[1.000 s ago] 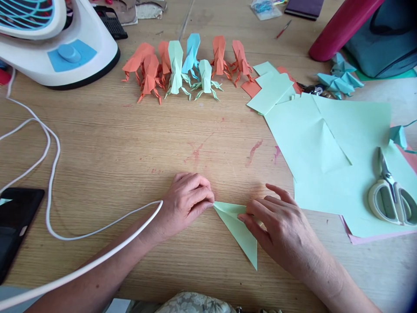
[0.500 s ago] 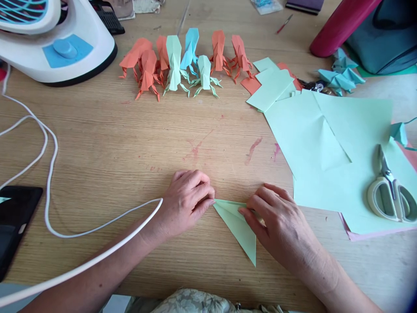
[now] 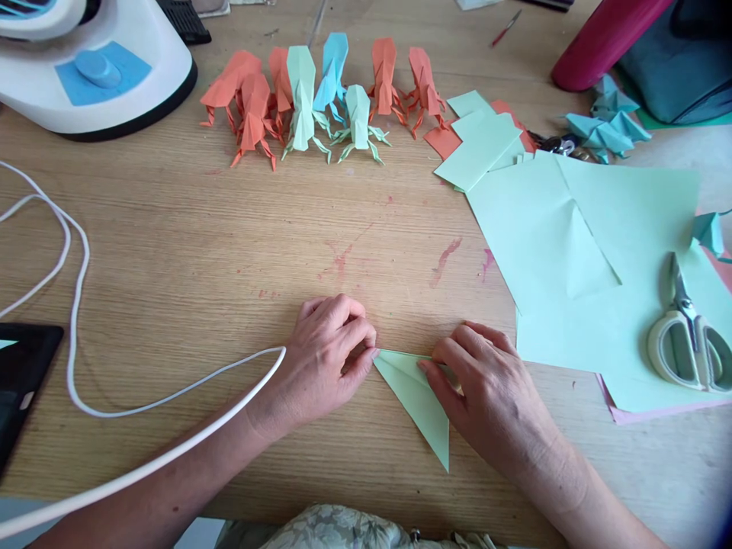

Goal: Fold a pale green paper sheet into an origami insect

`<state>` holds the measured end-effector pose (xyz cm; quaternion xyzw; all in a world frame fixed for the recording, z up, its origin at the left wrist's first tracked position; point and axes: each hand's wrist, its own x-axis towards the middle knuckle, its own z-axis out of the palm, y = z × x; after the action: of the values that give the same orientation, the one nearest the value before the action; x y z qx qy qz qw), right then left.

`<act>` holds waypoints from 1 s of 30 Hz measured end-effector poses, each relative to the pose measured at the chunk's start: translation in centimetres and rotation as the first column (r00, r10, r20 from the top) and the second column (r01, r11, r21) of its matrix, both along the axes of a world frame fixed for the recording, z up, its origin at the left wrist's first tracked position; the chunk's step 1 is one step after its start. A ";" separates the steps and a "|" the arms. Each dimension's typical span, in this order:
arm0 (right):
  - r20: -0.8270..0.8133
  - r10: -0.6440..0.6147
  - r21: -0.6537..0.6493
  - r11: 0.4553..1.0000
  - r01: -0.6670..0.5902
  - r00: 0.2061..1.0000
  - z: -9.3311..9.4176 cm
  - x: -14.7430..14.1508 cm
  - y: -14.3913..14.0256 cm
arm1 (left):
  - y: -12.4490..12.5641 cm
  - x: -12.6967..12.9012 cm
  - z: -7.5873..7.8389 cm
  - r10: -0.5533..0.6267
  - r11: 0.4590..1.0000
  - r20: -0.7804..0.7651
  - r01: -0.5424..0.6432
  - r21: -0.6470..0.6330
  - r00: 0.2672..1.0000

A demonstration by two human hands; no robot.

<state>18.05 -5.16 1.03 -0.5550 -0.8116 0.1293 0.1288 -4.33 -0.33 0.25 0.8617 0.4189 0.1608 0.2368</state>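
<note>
A light green paper (image 3: 422,400), folded into a triangle, lies on the wooden table between my hands. My left hand (image 3: 335,347) pinches its left corner between thumb and curled fingers. On the upper right part, my right hand (image 3: 486,389) grips the paper's edge, thumb on top and fingers bent over it. One point of the triangle hangs free toward me. Part of the paper is hidden beneath the right hand's fingers.
Folded paper figures (image 3: 358,122) in orange, green and blue stand at the back. Green sheets (image 3: 572,328) with scissors (image 3: 686,335) on them lie right. A white cable (image 3: 188,457) passes over my left forearm; a fan base (image 3: 126,84) and a phone (image 3: 26,389) are left.
The view has shifted slightly, so the objects at the back sit a little higher. Both hands keep their hold on the folded paper with hardly any movement.
</note>
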 end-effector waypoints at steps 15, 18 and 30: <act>0.008 -0.008 0.018 1.000 0.007 1.000 -0.3 0.1 0.0 | -0.1 0.1 -0.2 0.018 1.000 -0.006 -0.018 0.018 1.000; 0.016 -0.003 0.014 1.000 0.002 1.000 -0.2 0.0 0.0 | -0.1 0.1 -0.1 0.025 1.000 -0.010 -0.025 0.019 1.000; 0.054 -0.017 0.029 0.999 0.016 0.998 -0.4 -0.1 0.0 | -0.1 0.1 -0.2 0.021 0.999 -0.012 -0.021 0.028 1.000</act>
<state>17.95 -5.19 0.64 -0.5630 -0.8120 0.1017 0.1158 -4.21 -0.39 0.00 0.8616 0.4270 0.1637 0.2203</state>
